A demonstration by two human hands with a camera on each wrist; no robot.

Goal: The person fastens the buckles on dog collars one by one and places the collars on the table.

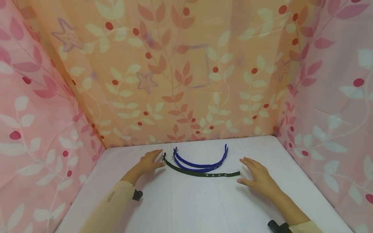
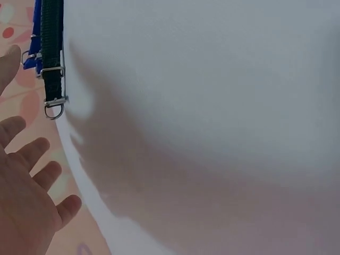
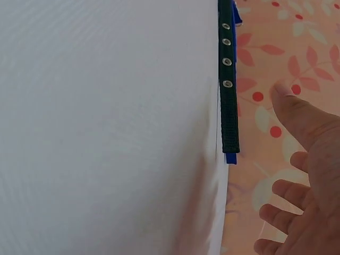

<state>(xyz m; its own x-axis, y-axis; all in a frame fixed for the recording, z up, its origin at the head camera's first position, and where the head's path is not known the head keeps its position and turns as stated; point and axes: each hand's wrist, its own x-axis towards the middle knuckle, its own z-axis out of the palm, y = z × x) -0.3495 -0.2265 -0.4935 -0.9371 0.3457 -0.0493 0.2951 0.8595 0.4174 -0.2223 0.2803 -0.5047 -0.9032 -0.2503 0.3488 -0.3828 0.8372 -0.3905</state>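
A dark green collar [image 1: 198, 174] lies in a shallow curve on the white table. Its buckle end, with a metal D-ring [image 2: 53, 111], is at the left; its end with several metal eyelets [image 3: 227, 62] is at the right. Just behind it lie blue collars [image 1: 201, 166], apparently two, one curved inside the other. My left hand [image 1: 147, 163], fingers spread, is beside the green collar's buckle end and holds nothing. Near the eyelet end, my right hand [image 1: 257, 176] is also spread and holds nothing. Both hands appear apart from the collars.
The white table [image 1: 204, 207] runs back to an orange leaf-patterned curtain [image 1: 186, 71]. Pink patterned cloth hangs at the left [image 1: 38, 136] and right [image 1: 335, 123]. A black wrist device [image 1: 137, 195] sits at the left cuff, and another [image 1: 278, 226] at the right.
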